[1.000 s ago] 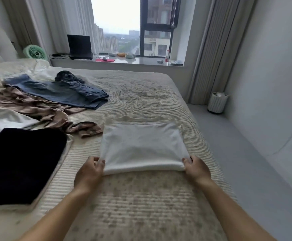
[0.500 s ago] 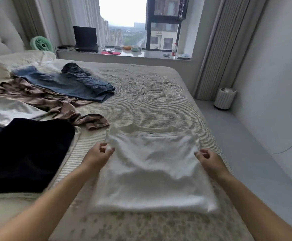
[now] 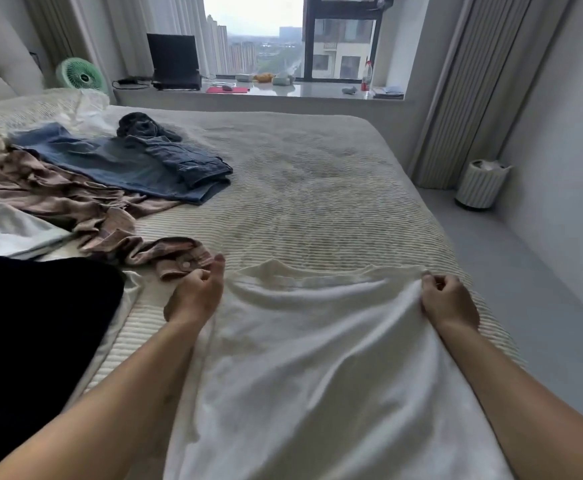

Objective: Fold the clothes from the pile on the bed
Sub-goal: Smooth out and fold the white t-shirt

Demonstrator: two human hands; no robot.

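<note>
With both your left hand (image 3: 196, 296) and right hand (image 3: 447, 301) pinching the soft white cotton T-shirt (image 3: 318, 358) at its far corners, keep the fingers (image 3: 434, 282) tight and the edge level as you fold.

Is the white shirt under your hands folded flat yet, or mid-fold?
Mid-fold. The white shirt is doubled over but rumpled, its far edge bunched between the left hand and right hand, which grip it.

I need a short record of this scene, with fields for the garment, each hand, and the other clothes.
garment: white shirt, spread on the bed
left hand: left hand grips the shirt's far left corner
right hand: right hand grips the far right corner
other clothes: jeans, brown shirt, black garment, all to the left
</note>
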